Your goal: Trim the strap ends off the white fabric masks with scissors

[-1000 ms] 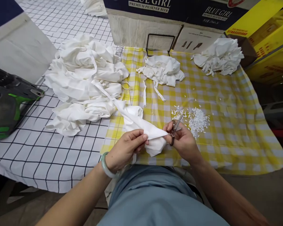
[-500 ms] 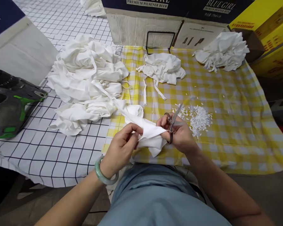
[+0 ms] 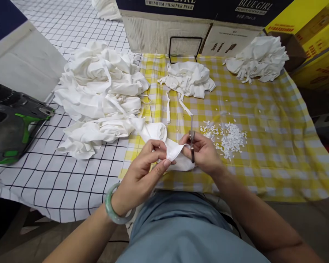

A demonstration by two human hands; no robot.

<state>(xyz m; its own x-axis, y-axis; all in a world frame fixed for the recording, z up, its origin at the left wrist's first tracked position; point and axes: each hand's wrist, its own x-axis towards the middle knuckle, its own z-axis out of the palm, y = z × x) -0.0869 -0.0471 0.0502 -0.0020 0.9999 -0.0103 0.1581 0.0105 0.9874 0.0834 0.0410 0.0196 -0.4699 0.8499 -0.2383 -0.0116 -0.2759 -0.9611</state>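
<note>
My left hand [image 3: 146, 171] pinches the edge of a white cloth piece [image 3: 178, 151] between thumb and fingers. In my right hand [image 3: 205, 151] are small scissors [image 3: 192, 140], blades pointing away from me; its fingertips also touch the cloth's right edge. The cloth runs left as a twisted strip toward a big heap of white fabric [image 3: 98, 84]. Right of my right hand lies a scatter of small white snippets [image 3: 233, 138]. Beyond my hands sits a smaller white cloth bundle [image 3: 192, 78] with thin straps [image 3: 185, 106] hanging toward me.
A black and green power tool [image 3: 13, 120] stands at the left by a carton [image 3: 24, 65]. Large beer cartons [image 3: 164, 33] line the back, with a black wire frame [image 3: 185, 47] before them. Another white cloth pile [image 3: 260, 58] lies back right, near yellow boxes [image 3: 318, 54].
The scissors have swung upright, from leaning right to pointing straight away. My left hand has shifted slightly right along the cloth, its thumb now lying on the edge.
</note>
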